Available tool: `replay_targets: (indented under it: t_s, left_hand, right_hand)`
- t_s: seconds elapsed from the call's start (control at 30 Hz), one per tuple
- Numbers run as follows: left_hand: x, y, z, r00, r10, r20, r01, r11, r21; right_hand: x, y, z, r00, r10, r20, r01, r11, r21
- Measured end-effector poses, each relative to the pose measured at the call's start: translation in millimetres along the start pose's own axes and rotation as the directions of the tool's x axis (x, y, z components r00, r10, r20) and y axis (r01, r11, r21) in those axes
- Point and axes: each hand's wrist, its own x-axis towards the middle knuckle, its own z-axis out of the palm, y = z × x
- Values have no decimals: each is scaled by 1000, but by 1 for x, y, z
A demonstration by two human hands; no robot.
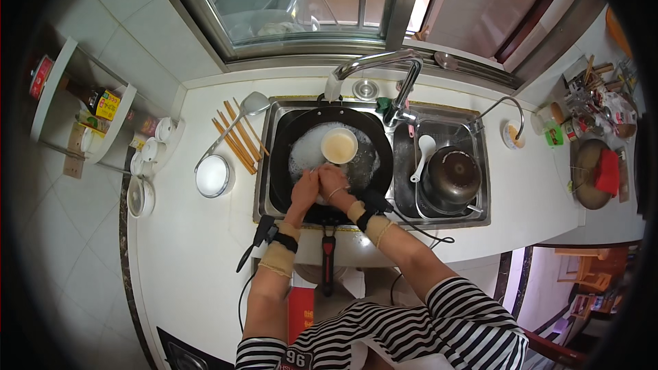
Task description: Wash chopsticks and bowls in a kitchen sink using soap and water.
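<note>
My left hand (pixel 306 189) and my right hand (pixel 334 182) are close together over a dark wok (pixel 381 139) set in the left sink basin. Their curled fingers meet just below a small pale bowl (pixel 339 146). Whatever may be between the fingers is hidden, and I cannot tell whether they grip anything. White suds and water (pixel 308 151) fill the bottom of the wok, with the bowl sitting among them. The wok's black and red handle (pixel 328 262) extends over the counter's front edge towards me.
Left of the sink lie several chopsticks (pixel 239 144), a metal spatula (pixel 254 104) and a white-topped round jar (pixel 212 176). A chrome faucet (pixel 406 77) arches over the wok. The right basin holds an upturned metal pot (pixel 452 177) and a white spoon (pixel 422 156). Cables hang from both wrists.
</note>
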Motion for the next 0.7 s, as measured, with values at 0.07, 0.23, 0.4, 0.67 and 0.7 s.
replay_targets:
  t_s: [0.07,0.23,0.4,0.67,0.7]
  left_hand:
    - [-5,12,8,999,12,-40,-11,1000,29]
    - [-20,19,9,968,148,-201,-90,958,274]
    - [-15,11,-1,969,198,-147,-126,910,395]
    - [-7,5,-32,904,309,-296,-92,816,571]
    - [-10,3,-25,901,327,-284,-115,813,571]
  right_hand:
    - [4,6,-12,941,266,208,-257,964,-70]
    - [-8,12,-19,812,-304,498,505,793,-340]
    - [-19,37,-7,612,-393,687,632,765,-125]
    - [7,40,-87,817,545,188,-331,711,-621]
    - [7,32,-93,859,504,92,-335,688,-643]
